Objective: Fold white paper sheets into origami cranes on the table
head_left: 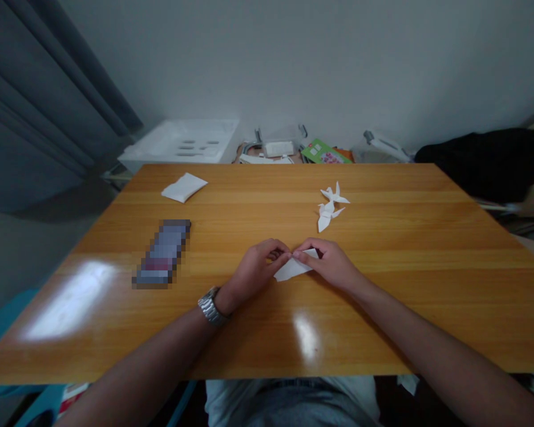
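Note:
A small piece of white folded paper point(292, 270) is pinched between my two hands, just above the middle of the wooden table point(249, 332). My left hand point(258, 262) closes thumb and fingers on its upper edge, and a metal watch point(212, 306) circles that wrist. From the other side my right hand point(327, 261) grips the same edge, its fingertips almost touching the left ones. Beyond the hands lie two white folded-paper birds, a nearer paper crane point(326, 216) and a farther paper crane point(335, 194). The fingers partly hide the sheet's folds.
On the left of the table lie a phone point(164, 252), blurred out, and a stack of white paper point(184, 187). Behind the far edge stand a white plastic tray point(182, 139), a green booklet point(324, 152) and assorted items. Dark cloth point(485, 157) hangs at the right.

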The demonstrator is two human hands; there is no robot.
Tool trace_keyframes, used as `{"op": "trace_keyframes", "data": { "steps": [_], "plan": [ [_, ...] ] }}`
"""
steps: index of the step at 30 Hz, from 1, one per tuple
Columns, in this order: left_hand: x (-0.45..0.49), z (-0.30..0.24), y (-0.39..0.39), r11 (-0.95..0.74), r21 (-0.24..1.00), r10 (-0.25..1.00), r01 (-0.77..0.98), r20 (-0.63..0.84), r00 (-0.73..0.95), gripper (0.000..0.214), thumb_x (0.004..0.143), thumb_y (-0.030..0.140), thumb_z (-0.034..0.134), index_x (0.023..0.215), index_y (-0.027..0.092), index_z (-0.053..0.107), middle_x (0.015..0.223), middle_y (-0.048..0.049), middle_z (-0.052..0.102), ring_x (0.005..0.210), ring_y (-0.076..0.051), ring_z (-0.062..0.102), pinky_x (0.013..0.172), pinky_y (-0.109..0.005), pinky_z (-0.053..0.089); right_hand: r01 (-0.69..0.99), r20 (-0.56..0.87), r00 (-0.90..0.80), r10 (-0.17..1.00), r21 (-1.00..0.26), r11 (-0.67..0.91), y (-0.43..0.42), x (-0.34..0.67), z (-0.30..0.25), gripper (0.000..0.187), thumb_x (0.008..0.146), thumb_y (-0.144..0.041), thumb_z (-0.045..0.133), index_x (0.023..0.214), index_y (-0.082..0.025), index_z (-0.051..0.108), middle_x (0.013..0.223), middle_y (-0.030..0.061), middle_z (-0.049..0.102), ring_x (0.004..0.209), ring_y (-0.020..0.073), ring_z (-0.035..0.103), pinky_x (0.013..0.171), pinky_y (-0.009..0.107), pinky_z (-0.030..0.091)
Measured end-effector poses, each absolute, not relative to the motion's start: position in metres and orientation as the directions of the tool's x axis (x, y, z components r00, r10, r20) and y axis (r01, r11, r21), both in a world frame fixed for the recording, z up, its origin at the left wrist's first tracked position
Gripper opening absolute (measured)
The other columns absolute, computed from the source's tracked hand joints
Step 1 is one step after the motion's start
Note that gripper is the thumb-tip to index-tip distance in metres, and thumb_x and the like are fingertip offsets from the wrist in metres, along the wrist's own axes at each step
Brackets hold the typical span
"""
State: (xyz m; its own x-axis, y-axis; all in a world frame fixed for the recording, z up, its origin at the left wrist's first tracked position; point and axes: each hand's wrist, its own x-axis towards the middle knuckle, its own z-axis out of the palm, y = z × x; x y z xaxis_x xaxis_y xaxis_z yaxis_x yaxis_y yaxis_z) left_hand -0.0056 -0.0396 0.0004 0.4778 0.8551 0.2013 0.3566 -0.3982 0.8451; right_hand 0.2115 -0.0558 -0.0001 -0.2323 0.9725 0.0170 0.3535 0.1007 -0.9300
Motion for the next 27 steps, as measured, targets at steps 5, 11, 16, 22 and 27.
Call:
{"op": "trace_keyframes", "data": {
  "steps": [5, 11, 16, 22, 27],
  "plan": [
    [-0.008, 0.006, -0.036, -0.396, 0.830, 0.856, 0.394, 0.178, 0.485, 0.021, 0.099, 0.038, 0.061, 0.095, 0.019, 0.069, 0.092, -0.0029, 0.073, 0.084, -0.016, 0.068, 0.076, -0.026, 0.051, 0.297, -0.055, -0.279, 0.959, -0.954, 0.032, -0.053, 0.221, 0.004, 0.037, 0.090, -0.054, 0.068, 0.096, -0.020, 0.081, 0.092, 0.0053, 0.080, 0.079, 0.0219, 0.069, 0.073, 0.031, 0.050],
    [-0.011, 0.012, -0.031, -0.405, 0.819, 0.836, 0.406, 0.152, 0.527, 0.020, 0.098, 0.036, 0.061, 0.096, 0.019, 0.070, 0.093, -0.0038, 0.074, 0.083, -0.016, 0.067, 0.075, -0.026, 0.051, 0.332, -0.100, -0.414, 0.905, -0.942, 0.048, -0.051, 0.234, 0.010, 0.048, 0.097, -0.059, 0.055, 0.086, -0.019, 0.078, 0.078, 0.0013, 0.072, 0.069, 0.0179, 0.061, 0.065, 0.028, 0.046],
    [-0.012, 0.010, -0.031, -0.380, 0.819, 0.848, 0.429, 0.123, 0.516, 0.022, 0.098, 0.037, 0.061, 0.094, 0.018, 0.071, 0.088, -0.0031, 0.074, 0.078, -0.015, 0.065, 0.069, -0.024, 0.047, 0.331, -0.129, -0.421, 0.898, -0.943, 0.020, -0.050, 0.236, 0.008, 0.051, 0.097, -0.063, 0.052, 0.077, -0.019, 0.068, 0.073, 0.0009, 0.064, 0.066, 0.0164, 0.054, 0.064, 0.027, 0.042],
    [-0.013, 0.007, -0.029, -0.263, 0.886, 0.878, 0.383, 0.056, 0.475, 0.022, 0.094, 0.038, 0.067, 0.090, 0.016, 0.072, 0.081, -0.0022, 0.073, 0.070, -0.013, 0.064, 0.060, -0.021, 0.046, 0.347, -0.106, -0.322, 0.941, -0.938, 0.014, -0.049, 0.233, 0.006, 0.052, 0.095, -0.065, 0.051, 0.070, -0.020, 0.055, 0.062, -0.0026, 0.049, 0.058, 0.0137, 0.043, 0.056, 0.027, 0.032],
    [-0.017, 0.013, -0.027, -0.272, 0.877, 0.854, 0.397, 0.030, 0.519, 0.023, 0.093, 0.039, 0.068, 0.088, 0.016, 0.073, 0.079, -0.0024, 0.074, 0.068, -0.012, 0.064, 0.059, -0.021, 0.045, 0.399, -0.036, -0.306, 0.951, -0.912, 0.093, -0.046, 0.232, 0.002, 0.052, 0.097, -0.064, 0.048, 0.070, -0.021, 0.052, 0.064, -0.0022, 0.050, 0.060, 0.0142, 0.044, 0.056, 0.027, 0.033]
  ]
}}
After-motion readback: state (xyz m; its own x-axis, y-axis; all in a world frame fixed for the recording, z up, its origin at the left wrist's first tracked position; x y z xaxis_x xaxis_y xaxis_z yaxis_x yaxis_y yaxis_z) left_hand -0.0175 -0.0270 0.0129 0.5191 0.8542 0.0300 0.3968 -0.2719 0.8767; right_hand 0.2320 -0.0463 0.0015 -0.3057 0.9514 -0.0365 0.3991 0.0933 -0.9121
